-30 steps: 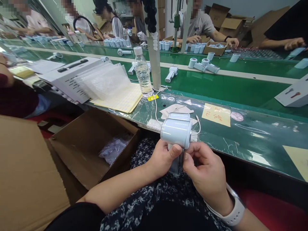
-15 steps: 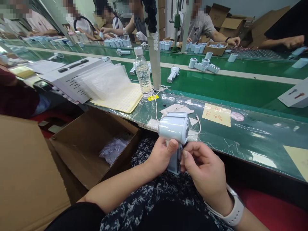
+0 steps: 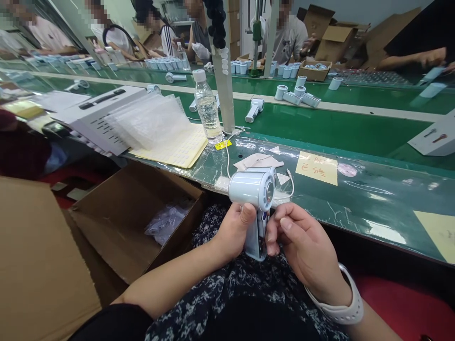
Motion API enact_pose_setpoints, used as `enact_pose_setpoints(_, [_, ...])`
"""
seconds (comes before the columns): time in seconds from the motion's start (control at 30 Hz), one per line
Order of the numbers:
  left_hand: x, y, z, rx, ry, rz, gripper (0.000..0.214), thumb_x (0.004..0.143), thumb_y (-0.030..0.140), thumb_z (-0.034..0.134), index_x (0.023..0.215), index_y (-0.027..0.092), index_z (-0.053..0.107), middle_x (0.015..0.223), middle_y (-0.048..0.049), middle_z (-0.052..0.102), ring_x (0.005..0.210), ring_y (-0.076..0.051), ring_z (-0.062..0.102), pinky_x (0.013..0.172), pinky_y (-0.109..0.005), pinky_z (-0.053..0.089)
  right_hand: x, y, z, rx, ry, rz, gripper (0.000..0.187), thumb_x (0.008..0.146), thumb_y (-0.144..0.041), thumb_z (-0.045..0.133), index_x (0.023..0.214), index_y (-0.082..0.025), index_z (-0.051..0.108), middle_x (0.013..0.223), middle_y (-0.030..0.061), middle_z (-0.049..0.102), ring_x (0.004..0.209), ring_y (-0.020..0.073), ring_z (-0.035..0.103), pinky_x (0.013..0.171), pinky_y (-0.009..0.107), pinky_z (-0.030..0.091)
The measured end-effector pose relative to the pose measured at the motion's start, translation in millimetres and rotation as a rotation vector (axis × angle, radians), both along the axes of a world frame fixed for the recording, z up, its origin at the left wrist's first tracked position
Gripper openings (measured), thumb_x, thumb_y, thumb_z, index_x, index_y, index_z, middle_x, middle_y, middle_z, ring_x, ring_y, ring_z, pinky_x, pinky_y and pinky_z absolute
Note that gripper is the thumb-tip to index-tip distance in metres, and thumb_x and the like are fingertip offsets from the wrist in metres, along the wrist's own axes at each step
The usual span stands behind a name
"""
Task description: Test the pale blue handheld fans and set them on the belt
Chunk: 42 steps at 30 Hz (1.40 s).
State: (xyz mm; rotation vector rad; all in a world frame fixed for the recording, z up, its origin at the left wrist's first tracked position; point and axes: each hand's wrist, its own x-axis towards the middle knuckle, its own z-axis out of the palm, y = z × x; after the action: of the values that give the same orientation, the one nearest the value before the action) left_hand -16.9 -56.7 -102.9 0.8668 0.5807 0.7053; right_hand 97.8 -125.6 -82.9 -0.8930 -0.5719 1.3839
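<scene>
Your left hand (image 3: 232, 232) grips the white device (image 3: 251, 189); your right hand (image 3: 305, 244) pinches beside it. A slack grip risks a drop to your lap (image 3: 245, 289).

No wording can be read with certainty. Item: yellow note (image 3: 316, 168), taped to the plastic-covered bench, marked by hand in red ink; characters illegible. Item: white carton (image 3: 103, 118), printed with dark lines; too small to be read. Item: small yellow label (image 3: 222, 145), stuck near the bench edge; markings unreadable.
</scene>
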Motion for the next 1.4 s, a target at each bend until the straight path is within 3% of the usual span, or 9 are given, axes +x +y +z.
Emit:
enact_pose_setpoints(0.13, [0.6,2.1,5.3,0.019,0.097,0.118,0.069,0.059,0.081,0.068,0.070,0.013,0.063,0.061,-0.0032,0.062,0.053,-0.014,0.057,0.051,-0.025,0.048,6.9,-0.9,-3.1,0.055,0.005,-0.028,0.031,0.085,-0.035,0.074,0.079,-0.020,0.048,0.063,-0.0067,0.056,0.052,0.0071,0.055,0.052,0.018,0.043])
enact_pose_setpoints(0.27, [2.5,2.8,6.5,0.022,0.105,0.099,0.070,0.057,0.082,0.069,0.069,0.014,0.064,0.063,-0.0030,0.063,0.060,-0.016,0.061,0.057,-0.026,0.049,11.4,-4.0,-5.7,0.060,-0.017,-0.041,0.030,0.089,-0.036,0.070,0.077,-0.020,0.048,0.058,-0.0075,0.052,0.047,0.0064,0.052,0.047,0.017,0.040])
enact_pose_setpoints(0.43, [3.0,-1.1,6.5,0.008,0.139,0.083,0.070,0.056,0.083,0.069,0.070,0.014,0.065,0.066,-0.0050,0.065,0.070,-0.021,0.065,0.060,-0.028,0.050,16.1,-8.3,-4.4,0.042,-0.060,-0.082,0.028,0.084,-0.034,0.076,0.075,-0.019,0.054,0.055,-0.0044,0.060,0.042,0.0084,0.056,0.041,0.018,0.042])
enact_pose_setpoints(0.87, [3.6,-2.1,9.2,-0.001,0.131,0.041,0.070,0.055,0.084,0.068,0.067,0.015,0.061,0.059,-0.0016,0.057,0.049,-0.012,0.052,0.049,-0.026,0.045,16.0,-10.4,-2.4,0.041,0.004,-0.055,0.023,0.084,-0.027,0.076,0.074,-0.017,0.058,0.061,-0.0001,0.070,0.046,0.0107,0.065,0.042,0.016,0.047])
enact_pose_setpoints(1.13, [2.4,-1.4,7.3,0.003,0.153,0.064,0.072,0.053,0.085,0.068,0.069,0.015,0.062,0.064,-0.0028,0.058,0.055,-0.013,0.053,0.051,-0.025,0.045,15.1,-10.5,-4.5,0.056,-0.019,-0.071,0.028,0.084,-0.032,0.076,0.073,-0.018,0.056,0.061,-0.0003,0.070,0.044,0.0115,0.063,0.042,0.018,0.046])
enact_pose_setpoints(1.4, [1.7,-1.0,5.6,-0.012,0.142,0.091,0.070,0.053,0.084,0.069,0.063,0.015,0.061,0.060,-0.0024,0.056,0.054,-0.013,0.051,0.050,-0.024,0.043,10.6,-5.2,1.0,0.037,0.089,-0.063,0.033,0.091,-0.042,0.064,0.071,-0.019,0.053,0.055,-0.0027,0.061,0.040,0.0104,0.056,0.040,0.020,0.040])
